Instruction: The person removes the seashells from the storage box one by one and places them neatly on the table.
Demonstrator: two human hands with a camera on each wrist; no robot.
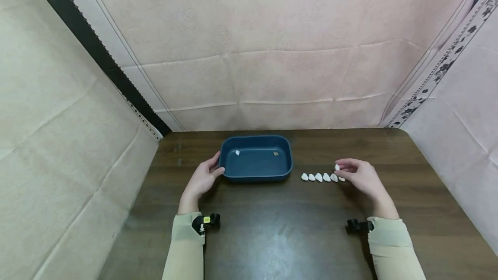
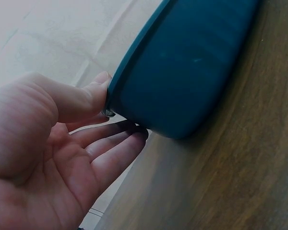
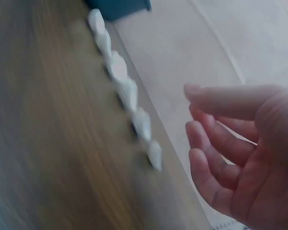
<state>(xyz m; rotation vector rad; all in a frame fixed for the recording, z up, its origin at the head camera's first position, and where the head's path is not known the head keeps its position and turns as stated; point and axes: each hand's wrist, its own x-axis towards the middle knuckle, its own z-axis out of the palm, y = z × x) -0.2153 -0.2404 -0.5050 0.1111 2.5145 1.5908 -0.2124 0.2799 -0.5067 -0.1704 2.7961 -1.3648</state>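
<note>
A person's two bare hands work at a dark brown wooden worktop (image 1: 272, 211), seen from above. Toward the far edge, left of centre, sits a dark blue rectangular tray (image 1: 256, 177) with rounded corners and raised walls. Inside it lie two small pieces well apart: a white piece (image 1: 237, 152) near the left wall and a brownish piece (image 1: 276, 154) farther right. The left hand (image 1: 203, 179) is clamped on the tray's left end, thumb at the rim and fingers against the outer wall; the left wrist view shows some of those fingers stretched out under the rim. Just right of the tray, a row of six white pieces (image 1: 319, 177), pebble-like and tapered, runs from left to right on the worktop, set close together. Over the right end of this row is the right hand (image 1: 359, 178), its thumb and fingertips together on another white piece, the held piece (image 1: 336, 167), which stands just beyond the row on the far side. In the right wrist view the fingers are bent toward the thumb, and the held piece is hidden. Both forearms come in from the near side in pale sleeves (image 1: 391, 245), each with a small black device (image 1: 358, 225) strapped at the wrist. Pale creased cloth (image 1: 272, 55) hangs beyond the far edge and along the left and right sides.
</note>
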